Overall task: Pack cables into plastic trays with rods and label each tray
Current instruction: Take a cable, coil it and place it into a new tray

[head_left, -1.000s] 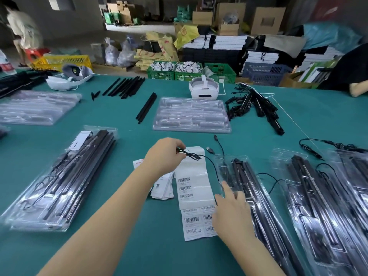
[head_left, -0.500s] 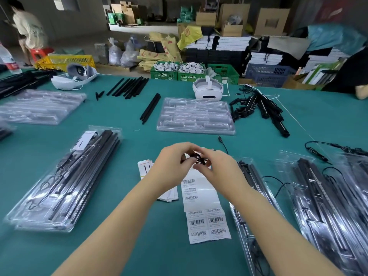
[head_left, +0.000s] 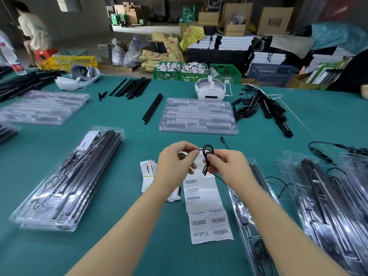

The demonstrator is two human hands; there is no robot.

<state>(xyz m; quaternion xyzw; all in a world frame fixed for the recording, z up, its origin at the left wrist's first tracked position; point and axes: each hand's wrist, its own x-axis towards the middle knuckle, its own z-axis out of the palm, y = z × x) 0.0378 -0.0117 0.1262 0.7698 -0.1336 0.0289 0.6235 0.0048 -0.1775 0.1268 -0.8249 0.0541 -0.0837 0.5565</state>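
A green table (head_left: pixel 123 246) carries filled trays (head_left: pixel 67 182), empty trays (head_left: pixel 197 116), barcode labels (head_left: pixel 207 222) and loose rods (head_left: pixel 131 87).

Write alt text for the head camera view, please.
Two bare hands, left hand and right hand, coil a thin black cable above a white barcode label strip on a teal table. Clear plastic trays of black rods lie on both sides.
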